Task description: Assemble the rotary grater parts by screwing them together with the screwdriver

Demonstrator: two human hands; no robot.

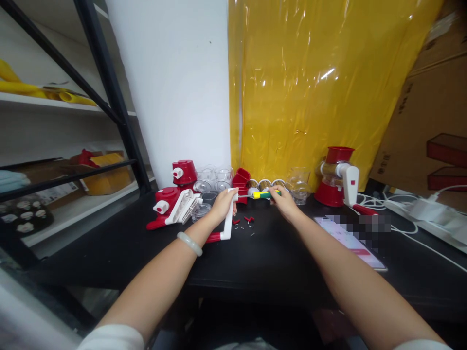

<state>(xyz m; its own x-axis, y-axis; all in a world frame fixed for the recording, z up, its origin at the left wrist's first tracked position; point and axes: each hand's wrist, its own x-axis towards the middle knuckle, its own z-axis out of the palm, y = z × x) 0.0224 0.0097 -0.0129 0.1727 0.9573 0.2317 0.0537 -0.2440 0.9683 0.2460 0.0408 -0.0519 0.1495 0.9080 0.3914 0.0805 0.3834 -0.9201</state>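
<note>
Table: one black table point(273, 267) is lying under the white crank point(227, 221).
Grinder: one assembled red-and-white grinder point(330, 192) is being seen well right of the crank.
Tablet: one tablet point(348, 242) is resting right of the crank, nearer the viewer.
Housings: two red housings point(184, 173) are standing left of the crank.
Left hand: the crank's upper end is being gripped, fingers closed, by the left hand point(223, 206).
Right hand: one green-and-yellow screwdriver point(264, 194) is being held, fingers closed, by the right hand point(286, 201), its shaft being pointed at the crank; contact cannot be told.
Drums: three drums point(264, 184) are lying right of and behind the crank.
Screws: several screws point(252, 235), too small to count, are lying beside the crank.
</note>
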